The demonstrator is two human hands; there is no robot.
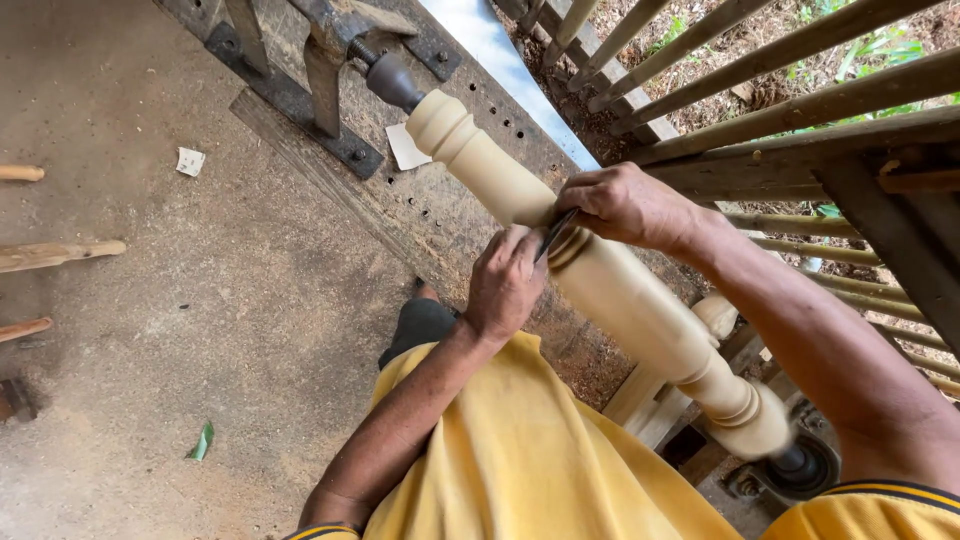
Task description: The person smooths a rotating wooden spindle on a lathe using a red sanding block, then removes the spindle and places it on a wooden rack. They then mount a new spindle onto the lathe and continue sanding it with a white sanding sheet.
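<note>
The concrete floor (150, 330) fills the left half of the view, dusty and grey. Across it from top left toward the bottom right runs a worn wooden lathe bed (440, 200) drilled with small holes, and behind that stands a slatted wooden railing (800, 90) with leaves showing through its gaps.

Mounted above the bed is the pale turned wooden spindle (620, 290), long and cream-coloured, with beads at both ends. Its upper end meets a dark metal centre (392, 80) on an iron bracket (320, 70); its lower end sits in a dark chuck (800, 465). The middle of the spindle looks blurred.

The person wears a yellow shirt (520, 450), which covers the bed's near edge. The right hand (625, 205) lies over the top of the spindle, fingers curled down around a thin dark chisel (553, 235). The left hand (505, 285) closes around the chisel from below, its fingers hiding the handle. The chisel's tip touches a ringed groove in the spindle, between the 2 hands.

At the left edge lie 3 wooden sticks (60, 255). A white paper scrap (189, 161) and a green scrap (203, 441) rest on the floor, well apart.
</note>
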